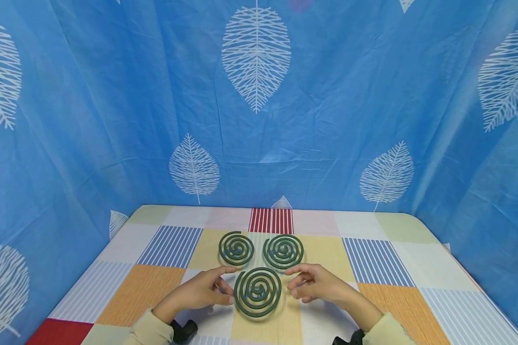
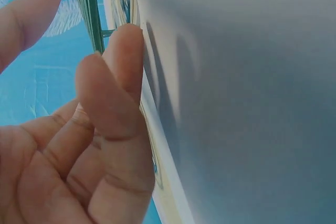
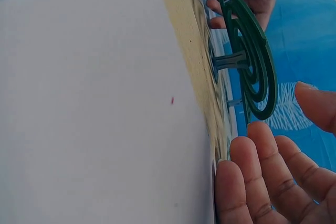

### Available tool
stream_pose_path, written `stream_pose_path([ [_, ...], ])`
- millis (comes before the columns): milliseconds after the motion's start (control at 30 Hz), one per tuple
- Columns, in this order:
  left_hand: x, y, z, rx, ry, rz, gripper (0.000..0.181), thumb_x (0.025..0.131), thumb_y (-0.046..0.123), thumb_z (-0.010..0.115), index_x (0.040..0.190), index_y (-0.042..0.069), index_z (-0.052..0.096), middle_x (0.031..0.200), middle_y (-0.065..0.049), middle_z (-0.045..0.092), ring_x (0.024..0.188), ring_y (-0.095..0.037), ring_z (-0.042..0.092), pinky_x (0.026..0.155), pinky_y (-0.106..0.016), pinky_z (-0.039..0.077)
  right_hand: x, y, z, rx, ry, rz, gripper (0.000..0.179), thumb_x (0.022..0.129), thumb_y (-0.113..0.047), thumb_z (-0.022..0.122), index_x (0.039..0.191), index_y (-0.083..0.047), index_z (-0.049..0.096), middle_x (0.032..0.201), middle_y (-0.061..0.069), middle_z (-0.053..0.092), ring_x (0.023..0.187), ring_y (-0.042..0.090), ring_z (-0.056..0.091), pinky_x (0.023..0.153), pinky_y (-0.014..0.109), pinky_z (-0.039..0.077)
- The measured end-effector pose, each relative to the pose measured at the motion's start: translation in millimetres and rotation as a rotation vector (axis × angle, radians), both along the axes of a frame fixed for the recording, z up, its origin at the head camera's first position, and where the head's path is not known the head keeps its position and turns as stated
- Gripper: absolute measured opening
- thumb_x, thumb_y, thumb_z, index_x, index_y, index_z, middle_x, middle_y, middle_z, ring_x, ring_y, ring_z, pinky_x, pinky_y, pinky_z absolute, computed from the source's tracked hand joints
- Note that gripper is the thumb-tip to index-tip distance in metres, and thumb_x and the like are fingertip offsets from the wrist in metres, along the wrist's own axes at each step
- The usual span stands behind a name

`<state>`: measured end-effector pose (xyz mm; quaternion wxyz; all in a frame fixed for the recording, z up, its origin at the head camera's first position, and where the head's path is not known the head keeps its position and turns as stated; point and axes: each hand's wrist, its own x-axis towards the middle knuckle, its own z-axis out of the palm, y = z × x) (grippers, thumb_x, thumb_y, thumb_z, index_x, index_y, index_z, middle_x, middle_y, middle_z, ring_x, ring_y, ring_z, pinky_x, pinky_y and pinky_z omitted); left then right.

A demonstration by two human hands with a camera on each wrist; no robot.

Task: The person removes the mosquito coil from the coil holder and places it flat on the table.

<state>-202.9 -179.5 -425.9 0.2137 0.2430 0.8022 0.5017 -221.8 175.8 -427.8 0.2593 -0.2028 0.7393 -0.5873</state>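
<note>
Three dark green mosquito coils stand on the table, raised on small metal stands. The front coil point(image 1: 257, 290) lies between my two hands, with one coil at the back left point(image 1: 238, 248) and another at the back right point(image 1: 283, 246). Beside the front coil's left rim is my left hand point(image 1: 203, 289), fingers loosely bent and thumb tip right at the rim. My right hand point(image 1: 319, 286) hovers to the right, a small gap from the same coil, its fingers relaxed and spread. The right wrist view shows the front coil's stand point(image 3: 231, 60) lifting it off the cloth.
A patchwork tablecloth point(image 1: 397, 306) of coloured and striped squares covers the table. Blue curtains point(image 1: 319, 120) with white leaf prints hang behind and on both sides. Black wrist straps point(image 1: 184, 331) sit at the cuffs of light sleeves.
</note>
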Motion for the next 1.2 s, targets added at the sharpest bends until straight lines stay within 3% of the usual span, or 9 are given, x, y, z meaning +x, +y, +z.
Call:
stream_pose_path([
  [200, -3.6, -1.0, -2.7, -0.013, 0.018, -0.049, 0.080, 0.100, 0.019, 0.080, 0.158, -0.016, 0.037, 0.104, 0.002, 0.075, 0.074, -0.008, 0.067, 0.059, -0.028, 0.058, 0.2, -9, 1.1, 0.027, -0.002, -0.017, 0.050, 0.098, -0.002, 0.076, 0.142, 0.014, 0.056, 0.107, 0.008, 0.076, 0.089, 0.016, 0.071, 0.073, 0.030, 0.061],
  [533, 4.6, 9.7, 2.3, 0.017, -0.052, 0.020, 0.077, 0.097, 0.004, 0.077, 0.156, -0.020, 0.035, 0.094, -0.006, 0.074, 0.069, -0.014, 0.059, 0.056, -0.023, 0.048, -0.5, -22, 0.9, 0.055, 0.041, -0.009, 0.058, 0.095, -0.002, 0.076, 0.146, 0.014, 0.054, 0.098, 0.002, 0.075, 0.085, 0.015, 0.065, 0.071, 0.031, 0.058],
  [867, 4.3, 9.0, 1.4, 0.029, -0.042, 0.018, 0.075, 0.094, -0.001, 0.080, 0.155, -0.019, 0.040, 0.095, -0.002, 0.072, 0.067, -0.011, 0.060, 0.055, -0.022, 0.047, -1.1, -26, -0.7, 0.037, 0.046, -0.003, 0.059, 0.094, 0.002, 0.078, 0.145, 0.015, 0.054, 0.094, -0.001, 0.073, 0.082, 0.012, 0.066, 0.065, 0.024, 0.053],
  [1200, 3.1, 11.8, -1.1, 0.050, -0.027, 0.092, 0.073, 0.091, -0.001, 0.082, 0.154, -0.014, 0.047, 0.094, -0.004, 0.070, 0.070, -0.016, 0.066, 0.052, -0.024, 0.049, -1.3, -26, -4.0, 0.002, 0.037, -0.004, 0.060, 0.092, 0.006, 0.076, 0.146, 0.017, 0.052, 0.096, -0.001, 0.075, 0.080, 0.012, 0.069, 0.063, 0.023, 0.053],
])
